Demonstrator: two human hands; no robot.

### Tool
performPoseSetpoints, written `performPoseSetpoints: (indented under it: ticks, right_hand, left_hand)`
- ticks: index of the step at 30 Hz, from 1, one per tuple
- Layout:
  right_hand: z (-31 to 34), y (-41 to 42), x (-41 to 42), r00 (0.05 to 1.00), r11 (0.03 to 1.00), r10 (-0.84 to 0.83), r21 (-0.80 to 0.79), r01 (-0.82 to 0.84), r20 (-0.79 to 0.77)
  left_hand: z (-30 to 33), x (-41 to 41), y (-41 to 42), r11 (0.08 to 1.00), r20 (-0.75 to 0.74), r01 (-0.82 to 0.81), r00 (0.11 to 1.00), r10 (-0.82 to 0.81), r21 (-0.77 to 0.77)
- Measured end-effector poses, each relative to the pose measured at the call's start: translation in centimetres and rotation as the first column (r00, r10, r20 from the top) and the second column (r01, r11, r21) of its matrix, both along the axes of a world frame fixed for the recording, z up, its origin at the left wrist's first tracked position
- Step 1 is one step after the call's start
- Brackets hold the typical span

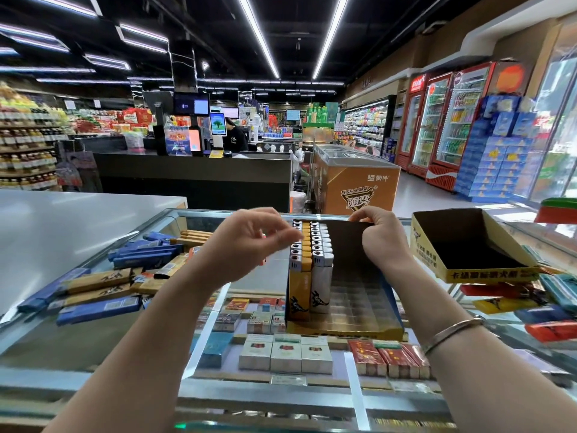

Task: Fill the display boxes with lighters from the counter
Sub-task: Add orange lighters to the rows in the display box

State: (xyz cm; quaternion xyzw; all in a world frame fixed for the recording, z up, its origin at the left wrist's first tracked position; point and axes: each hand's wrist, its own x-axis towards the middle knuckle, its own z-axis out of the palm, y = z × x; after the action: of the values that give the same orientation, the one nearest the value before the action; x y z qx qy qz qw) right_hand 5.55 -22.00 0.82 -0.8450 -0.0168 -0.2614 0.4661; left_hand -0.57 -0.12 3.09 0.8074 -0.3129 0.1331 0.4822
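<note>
The head camera shows a yellow cardboard display box (343, 326) on the glass counter (125, 339), with three rows of small orange and white plastic lighters (309, 260) standing at its left side. The right hand (379, 237) pinches the box's dark back wall, and the left hand (249, 242) hovers blurred beside the rows, so its hold cannot be told. The lighters look light, hard and smooth, so each is best pinched near its metal top.

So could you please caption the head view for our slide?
Right hand grips a half-filled lighter display box on the glass counter.
</note>
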Motion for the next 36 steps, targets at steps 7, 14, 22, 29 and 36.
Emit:
performPoseSetpoints:
  ticks: [7, 14, 22, 29, 36]
  right_hand:
    - [-0.3, 0.8, 0.1, 1.000, 0.998, 0.029, 0.061, -0.029, 0.003]
    - [-0.1, 1.3, -0.3, 0.999, 0.996, 0.047, 0.075, -0.047, -0.003]
    - [0.0, 1.4, -0.6, 0.998, 0.995, 0.055, 0.079, -0.054, -0.011]
    - [0.2, 1.3, -0.5, 0.998, 0.998, 0.054, 0.036, -0.053, -0.020]
    - [0.4, 0.9, -0.4, 0.997, 0.997, 0.069, 0.026, -0.068, -0.046]
  left_hand:
    - [-2.5, 3.3, 2.9, 0.706, 0.235, -0.691, 0.720, 0.653, 0.156]
    - [-5.5, 6.1, 4.1, 0.497, 0.067, -0.578, 0.693, 0.718, 0.647]
    - [-5.5, 8.8, 2.7, 0.479, 0.056, -0.482, 0.745, 0.664, 0.733]
    - [-4.8, 9.2, 2.1, 0.514, 0.009, -0.401, 0.794, 0.607, 0.758]
    - [-3.9, 8.0, 3.0, 0.824, -0.231, -0.430, 0.816, 0.530, 0.370]
